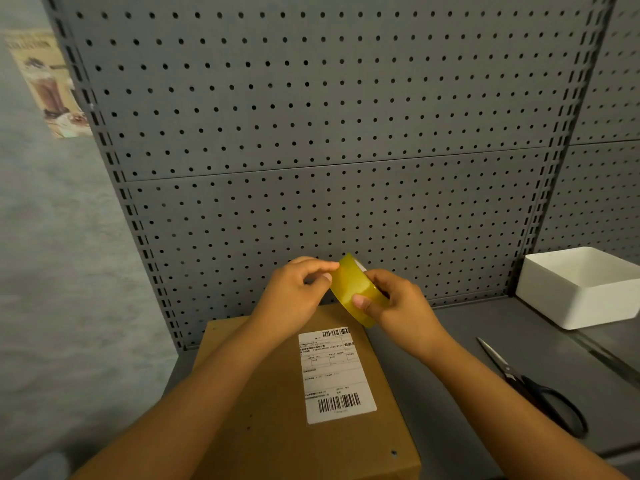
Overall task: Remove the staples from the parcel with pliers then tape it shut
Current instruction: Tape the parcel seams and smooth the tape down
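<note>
On the dark grey metal shelf (450, 393) closest to us lies the flat brown cardboard parcel (277, 410), its top carrying a white shipping label (336, 375) with one barcode at the near end and another at the far end; the printed lines are too small for us to read beyond a few Chinese characters at the label's far right edge. To the right of the parcel, apart from it, rest the black-handled scissors (530, 386), blades pointing away from us. Above the parcel's far edge we hold the yellowish translucent roll of packing tape (356, 289) in the air: our right hand (401, 306) grasps the roll, thumb pressed on its outer face, while our left hand (294, 292) pinches at its upper edge with thumb and forefinger. Farther right a white square plastic tray (571, 296) sits on the shelf. Behind everything rises the grey perforated pegboard panel (311, 133). On the grey wall at far left hangs a blurred poster (48, 84), whose top word seems to read "COLLECTION".
</note>
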Available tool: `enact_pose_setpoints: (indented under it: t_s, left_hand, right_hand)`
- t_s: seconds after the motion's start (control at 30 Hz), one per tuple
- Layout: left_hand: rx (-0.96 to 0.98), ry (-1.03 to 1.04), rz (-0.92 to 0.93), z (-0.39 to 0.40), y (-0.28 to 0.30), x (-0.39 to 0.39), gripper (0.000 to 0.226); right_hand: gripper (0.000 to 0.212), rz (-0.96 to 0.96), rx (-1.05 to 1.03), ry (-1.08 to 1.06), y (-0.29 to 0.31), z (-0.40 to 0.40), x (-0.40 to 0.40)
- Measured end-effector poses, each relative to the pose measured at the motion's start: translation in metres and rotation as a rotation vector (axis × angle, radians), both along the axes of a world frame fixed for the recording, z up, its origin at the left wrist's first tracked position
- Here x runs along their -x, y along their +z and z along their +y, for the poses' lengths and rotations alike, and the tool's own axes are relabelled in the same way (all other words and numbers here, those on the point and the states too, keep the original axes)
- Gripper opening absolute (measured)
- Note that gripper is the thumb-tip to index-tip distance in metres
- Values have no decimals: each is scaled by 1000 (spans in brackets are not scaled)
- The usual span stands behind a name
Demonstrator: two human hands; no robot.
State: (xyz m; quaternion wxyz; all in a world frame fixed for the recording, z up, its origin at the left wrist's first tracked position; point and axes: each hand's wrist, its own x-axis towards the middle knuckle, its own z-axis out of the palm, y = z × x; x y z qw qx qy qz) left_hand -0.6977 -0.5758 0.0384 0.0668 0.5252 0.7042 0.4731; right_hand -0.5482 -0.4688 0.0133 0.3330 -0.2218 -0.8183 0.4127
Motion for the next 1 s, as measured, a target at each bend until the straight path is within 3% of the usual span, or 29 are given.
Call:
enact_pose_setpoints:
  t_s: [0.53,0.67,0.8,1.0]
  left_hand:
    - [-105,-34,164,-13,-2,-10,24]
    - [-95,9,168,-11,-1,-7,25]
    - [7,27,159,-7,5,3,47]
    - [-94,112,308,-11,3,13,46]
  right_hand:
    - [21,31,42,-58,6,-7,13]
    - [21,50,118,21,7,-8,11]
    - [23,93,208,146,10,-9,14]
    - [23,139,241,219,3,-15,28]
